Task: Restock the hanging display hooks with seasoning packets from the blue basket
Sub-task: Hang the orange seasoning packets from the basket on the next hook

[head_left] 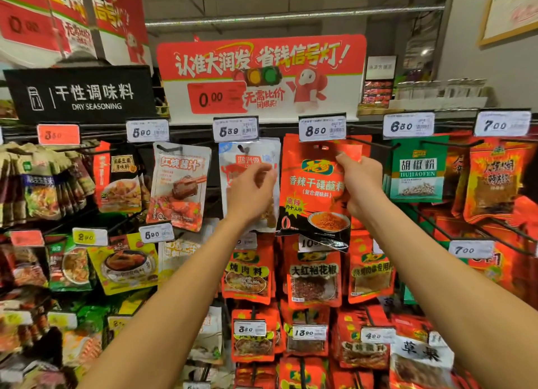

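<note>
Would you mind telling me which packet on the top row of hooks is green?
The green pepper-powder packet under the 6.80 price tag, right of the right hand. Its neighbours on that row are red, white or brown.

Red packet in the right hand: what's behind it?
Behind the red packet pinched by the right hand: more red packets' edges on the 8.50 tag hook. How many is hidden. The left hand hovers beside it.

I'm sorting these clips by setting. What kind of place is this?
A supermarket's dry seasoning aisle, most likely. A black sign reads "DRY SEASONING", price tags sit above the hooks, and hanging packets fill the rack. The right hand holds a red packet under one tag.
</note>
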A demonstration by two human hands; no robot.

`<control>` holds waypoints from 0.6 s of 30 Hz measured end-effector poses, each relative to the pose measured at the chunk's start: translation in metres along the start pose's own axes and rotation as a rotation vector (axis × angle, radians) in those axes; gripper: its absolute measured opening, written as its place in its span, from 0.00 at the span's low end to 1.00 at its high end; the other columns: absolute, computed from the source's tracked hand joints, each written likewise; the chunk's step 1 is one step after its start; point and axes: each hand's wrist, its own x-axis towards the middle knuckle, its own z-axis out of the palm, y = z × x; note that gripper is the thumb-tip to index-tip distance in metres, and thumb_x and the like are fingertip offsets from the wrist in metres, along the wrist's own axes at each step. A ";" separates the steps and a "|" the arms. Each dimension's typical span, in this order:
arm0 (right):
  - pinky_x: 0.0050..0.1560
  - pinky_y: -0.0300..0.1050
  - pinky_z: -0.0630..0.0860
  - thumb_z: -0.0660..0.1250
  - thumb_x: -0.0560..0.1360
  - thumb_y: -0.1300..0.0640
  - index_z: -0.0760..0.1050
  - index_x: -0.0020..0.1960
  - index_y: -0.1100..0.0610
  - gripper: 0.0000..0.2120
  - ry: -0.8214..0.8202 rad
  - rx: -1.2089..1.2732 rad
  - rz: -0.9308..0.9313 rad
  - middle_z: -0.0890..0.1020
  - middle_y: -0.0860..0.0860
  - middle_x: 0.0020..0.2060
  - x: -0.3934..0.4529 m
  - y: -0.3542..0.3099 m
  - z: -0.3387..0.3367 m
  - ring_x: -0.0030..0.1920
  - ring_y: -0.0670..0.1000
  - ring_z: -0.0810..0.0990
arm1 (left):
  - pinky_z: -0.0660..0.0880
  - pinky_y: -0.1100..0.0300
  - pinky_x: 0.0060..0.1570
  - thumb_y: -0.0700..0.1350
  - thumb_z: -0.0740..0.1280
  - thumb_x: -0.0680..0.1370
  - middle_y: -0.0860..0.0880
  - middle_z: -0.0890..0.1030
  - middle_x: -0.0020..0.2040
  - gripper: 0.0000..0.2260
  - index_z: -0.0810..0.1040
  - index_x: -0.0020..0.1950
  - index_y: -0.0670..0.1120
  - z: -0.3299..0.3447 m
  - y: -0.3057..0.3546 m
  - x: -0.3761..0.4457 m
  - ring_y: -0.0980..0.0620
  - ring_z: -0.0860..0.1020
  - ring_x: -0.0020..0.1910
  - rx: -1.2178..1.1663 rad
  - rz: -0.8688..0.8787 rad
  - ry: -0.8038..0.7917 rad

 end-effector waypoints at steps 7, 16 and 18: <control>0.38 0.56 0.84 0.73 0.74 0.54 0.81 0.39 0.54 0.07 0.018 -0.086 -0.009 0.87 0.54 0.36 0.013 -0.002 0.003 0.38 0.57 0.88 | 0.78 0.56 0.41 0.52 0.67 0.82 0.53 0.85 0.42 0.09 0.83 0.52 0.48 0.040 0.008 -0.003 0.55 0.82 0.39 -0.159 -0.087 -0.136; 0.36 0.46 0.81 0.73 0.76 0.52 0.79 0.45 0.52 0.05 -0.122 -0.104 0.089 0.87 0.49 0.37 0.012 0.016 -0.008 0.36 0.51 0.86 | 0.72 0.52 0.40 0.55 0.69 0.78 0.31 0.82 0.44 0.23 0.78 0.45 0.32 0.056 0.000 0.001 0.46 0.77 0.36 -0.266 -0.306 -0.049; 0.36 0.41 0.80 0.73 0.75 0.52 0.80 0.51 0.52 0.07 -0.223 -0.173 0.076 0.88 0.48 0.41 -0.005 0.035 -0.026 0.39 0.47 0.87 | 0.75 0.51 0.42 0.59 0.68 0.79 0.38 0.85 0.41 0.23 0.80 0.43 0.38 0.055 -0.005 -0.008 0.45 0.81 0.38 -0.291 -0.348 -0.090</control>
